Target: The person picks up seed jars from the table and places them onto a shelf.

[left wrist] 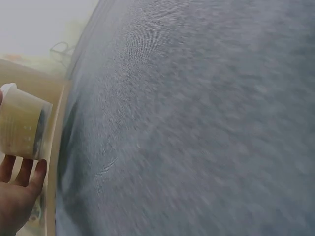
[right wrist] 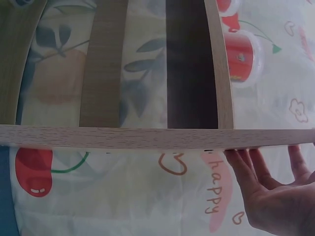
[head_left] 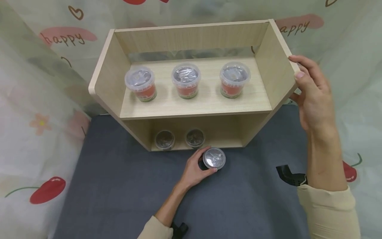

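In the head view, my left hand (head_left: 192,171) holds a round plastic tub with a clear lid (head_left: 214,158) between thumb and fingers, just in front of the lower shelf. The left wrist view catches the fingers against the side of this yellowish tub (left wrist: 22,120). My right hand (head_left: 316,94) rests against the right side panel (head_left: 276,63) of a pale wooden two-tier shelf unit, thumb on the front edge. In the right wrist view its fingers (right wrist: 263,169) reach straight to the panel's outer face. Two lidded tubs (head_left: 164,139) (head_left: 195,138) stand on the lower shelf.
Three lidded tubs with red sides (head_left: 144,84) (head_left: 186,81) (head_left: 234,80) stand in a row on the upper shelf (head_left: 209,108). Dark grey cloth (head_left: 119,186) covers the table. Patterned curtains (head_left: 35,132) hang behind and at both sides.
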Tool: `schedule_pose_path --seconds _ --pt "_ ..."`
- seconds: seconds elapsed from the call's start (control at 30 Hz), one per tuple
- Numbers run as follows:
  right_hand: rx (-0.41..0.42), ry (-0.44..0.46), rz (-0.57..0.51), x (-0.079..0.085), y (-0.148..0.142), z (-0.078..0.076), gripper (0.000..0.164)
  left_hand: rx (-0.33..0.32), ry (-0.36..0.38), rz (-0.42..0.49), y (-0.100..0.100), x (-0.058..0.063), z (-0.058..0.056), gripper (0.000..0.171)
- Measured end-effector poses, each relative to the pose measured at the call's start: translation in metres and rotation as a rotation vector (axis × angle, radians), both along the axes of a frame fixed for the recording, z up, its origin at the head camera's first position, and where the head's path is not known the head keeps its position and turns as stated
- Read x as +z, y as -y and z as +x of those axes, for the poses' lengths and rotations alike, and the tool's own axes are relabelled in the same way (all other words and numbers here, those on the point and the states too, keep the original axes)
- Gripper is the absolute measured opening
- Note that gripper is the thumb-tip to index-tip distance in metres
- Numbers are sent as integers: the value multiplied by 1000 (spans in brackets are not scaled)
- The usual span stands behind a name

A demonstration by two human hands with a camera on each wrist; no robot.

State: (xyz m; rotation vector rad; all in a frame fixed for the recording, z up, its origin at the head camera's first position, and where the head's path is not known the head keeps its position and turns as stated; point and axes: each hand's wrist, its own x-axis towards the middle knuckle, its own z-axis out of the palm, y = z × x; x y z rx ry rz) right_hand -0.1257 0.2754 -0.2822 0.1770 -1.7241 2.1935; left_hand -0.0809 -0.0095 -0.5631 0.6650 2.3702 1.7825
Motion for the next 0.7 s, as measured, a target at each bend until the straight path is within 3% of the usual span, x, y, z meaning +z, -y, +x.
schedule_pose_path --seconds 0.33,0.4,0.7 --pt "-20 -6 -16 -1 2 -2 33 25 -18 28 -26 0 -10 81" --pt "-28 -7 -7 -1 2 -1 33 32 -14 39 -31 6 -11 80" --pt "-30 -1 24 -1 3 0 34 67 -28 45 -47 1 -26 80"
